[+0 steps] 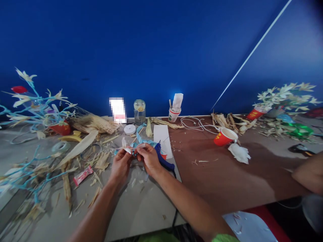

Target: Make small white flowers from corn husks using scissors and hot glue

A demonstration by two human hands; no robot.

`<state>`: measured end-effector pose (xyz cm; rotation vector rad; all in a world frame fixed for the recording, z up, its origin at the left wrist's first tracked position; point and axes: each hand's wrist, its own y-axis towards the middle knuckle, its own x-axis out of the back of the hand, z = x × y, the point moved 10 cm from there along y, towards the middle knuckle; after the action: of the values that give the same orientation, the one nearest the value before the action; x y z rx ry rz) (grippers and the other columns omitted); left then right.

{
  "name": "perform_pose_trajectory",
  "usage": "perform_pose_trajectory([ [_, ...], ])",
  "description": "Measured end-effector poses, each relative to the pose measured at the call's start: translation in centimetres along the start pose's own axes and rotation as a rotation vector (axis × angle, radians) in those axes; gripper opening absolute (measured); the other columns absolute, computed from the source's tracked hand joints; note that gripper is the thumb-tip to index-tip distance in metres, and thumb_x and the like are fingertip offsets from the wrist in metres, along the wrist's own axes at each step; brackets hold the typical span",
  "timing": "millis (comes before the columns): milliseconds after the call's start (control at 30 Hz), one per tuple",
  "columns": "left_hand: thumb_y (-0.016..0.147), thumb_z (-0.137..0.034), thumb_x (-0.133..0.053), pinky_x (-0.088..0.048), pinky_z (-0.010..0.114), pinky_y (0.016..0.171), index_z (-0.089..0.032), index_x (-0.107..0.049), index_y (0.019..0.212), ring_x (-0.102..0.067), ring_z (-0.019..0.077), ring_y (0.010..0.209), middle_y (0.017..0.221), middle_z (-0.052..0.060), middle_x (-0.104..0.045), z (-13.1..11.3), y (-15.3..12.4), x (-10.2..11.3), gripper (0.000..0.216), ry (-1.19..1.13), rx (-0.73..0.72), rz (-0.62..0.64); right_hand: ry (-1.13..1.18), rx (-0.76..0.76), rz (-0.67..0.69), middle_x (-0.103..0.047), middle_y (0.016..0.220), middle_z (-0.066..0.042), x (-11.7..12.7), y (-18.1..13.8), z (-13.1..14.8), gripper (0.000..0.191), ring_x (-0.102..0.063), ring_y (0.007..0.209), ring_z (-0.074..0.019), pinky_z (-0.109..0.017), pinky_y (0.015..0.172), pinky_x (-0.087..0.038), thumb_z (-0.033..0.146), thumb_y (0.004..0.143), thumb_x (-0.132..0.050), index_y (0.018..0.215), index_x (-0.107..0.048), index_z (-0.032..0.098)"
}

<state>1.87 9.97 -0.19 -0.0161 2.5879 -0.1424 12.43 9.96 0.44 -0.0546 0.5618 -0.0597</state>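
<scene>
My left hand point(121, 166) is closed in a pinch on a pale husk petal point(128, 150), which pokes up past the fingertips. Close beside it, my right hand point(150, 160) is also pinched. A bit of light blue shows between the two hands, but the right fingers cover what they hold. Light blue strips point(140, 136) lie just behind the hands. Next to my right wrist lies a dark blue glue gun point(165, 161), partly over a white sheet point(163, 136).
Blue branches with husk flowers point(37, 101), dried husks point(94, 124), a tape roll point(60, 147) and a pink wrapper point(83, 175) crowd the left. Behind stand a jar point(139, 114) and a white cup point(174, 115). A red cup point(224, 136) and another person's arm point(309, 173) are rightward.
</scene>
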Motion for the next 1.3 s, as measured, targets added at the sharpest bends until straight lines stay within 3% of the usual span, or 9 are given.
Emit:
perform_pose_trajectory([
  [100,0.056,-0.027,-0.079,-0.04,0.018,0.052,-0.016,-0.06,0.068,-0.047,0.0053,0.05,0.058,-0.005,-0.054,-0.5,0.0,1.2,0.024,0.022,-0.022,-0.105,-0.105,0.038,0.021,-0.053,0.058,0.005,0.1,0.0,0.3,0.016,-0.041,0.047,-0.0067,-0.021,0.048,-0.031,0.029,0.063,-0.067,0.07,-0.058,0.018],
  [200,0.059,-0.03,-0.076,-0.034,0.018,0.046,-0.015,-0.062,0.068,-0.043,0.0051,0.046,0.056,-0.004,-0.053,-0.5,0.2,1.9,0.022,0.135,-0.016,-0.117,-0.334,0.184,0.037,-0.055,0.067,0.003,0.3,0.1,2.0,0.017,-0.045,0.057,-0.01,-0.022,0.055,-0.036,0.029,0.065,-0.067,0.079,-0.063,0.02],
  [333,0.062,-0.031,-0.073,-0.028,0.018,0.043,-0.015,-0.062,0.068,-0.043,0.0064,0.046,0.056,-0.003,-0.055,-0.6,0.5,2.2,0.02,0.234,-0.029,-0.085,-0.647,0.402,0.047,-0.053,0.069,0.0,-0.1,-0.3,4.3,0.009,-0.047,0.067,-0.0135,-0.025,0.064,-0.038,0.026,0.073,-0.061,0.067,-0.064,0.02],
  [467,0.062,-0.03,-0.071,-0.028,0.018,0.042,-0.016,-0.061,0.067,-0.044,0.0064,0.045,0.056,-0.003,-0.055,-1.0,0.6,2.7,0.018,0.216,-0.05,-0.122,-0.76,0.456,0.058,-0.053,0.066,-0.001,-0.7,-0.6,4.7,0.01,-0.048,0.07,-0.0156,-0.027,0.066,-0.038,0.021,0.072,-0.059,0.063,-0.063,0.021],
  [567,0.062,-0.031,-0.072,-0.03,0.017,0.043,-0.016,-0.062,0.068,-0.044,0.0056,0.046,0.055,-0.004,-0.054,-1.4,0.6,2.8,0.019,0.184,-0.064,-0.152,-0.732,0.399,0.041,-0.054,0.063,0.0,-0.5,-0.4,4.3,0.009,-0.048,0.065,-0.0145,-0.026,0.063,-0.038,0.021,0.071,-0.058,0.062,-0.06,0.021],
  [700,0.061,-0.035,-0.074,-0.034,0.017,0.046,-0.016,-0.064,0.074,-0.048,0.0064,0.048,0.058,-0.004,-0.055,-1.2,0.5,2.8,0.025,0.158,-0.056,-0.174,-0.478,0.203,-0.002,-0.052,0.057,0.004,0.7,0.3,2.4,0.012,-0.045,0.053,-0.0106,-0.023,0.054,-0.037,0.028,0.071,-0.058,0.065,-0.057,0.019],
  [867,0.064,-0.035,-0.073,-0.039,0.019,0.054,-0.015,-0.065,0.075,-0.052,0.0081,0.055,0.064,-0.001,-0.06,0.2,0.5,1.4,0.025,0.189,-0.032,-0.028,-0.225,0.038,0.001,-0.054,0.056,0.005,0.8,0.7,0.1,0.015,-0.044,0.045,-0.0087,-0.022,0.047,-0.035,0.031,0.067,-0.062,0.068,-0.054,0.019],
  [1033,0.064,-0.035,-0.073,-0.041,0.02,0.06,-0.015,-0.066,0.073,-0.053,0.0095,0.06,0.065,0.001,-0.062,0.2,0.5,1.1,0.023,0.238,-0.068,0.011,-0.339,0.092,0.01,-0.05,0.052,0.006,0.4,0.5,0.4,0.01,-0.042,0.043,-0.0085,-0.021,0.045,-0.033,0.027,0.067,-0.059,0.065,-0.053,0.019],
  [1300,0.056,-0.036,-0.075,-0.033,0.021,0.05,-0.013,-0.065,0.067,-0.046,0.0094,0.053,0.06,0.0,-0.06,-1.1,-0.1,0.7,0.026,0.435,-0.062,-0.041,-0.556,0.258,-0.001,-0.061,0.068,0.001,0.3,0.1,2.1,0.011,-0.054,0.062,-0.0127,-0.024,0.061,-0.043,0.027,0.072,-0.054,0.074,-0.06,0.018],
])
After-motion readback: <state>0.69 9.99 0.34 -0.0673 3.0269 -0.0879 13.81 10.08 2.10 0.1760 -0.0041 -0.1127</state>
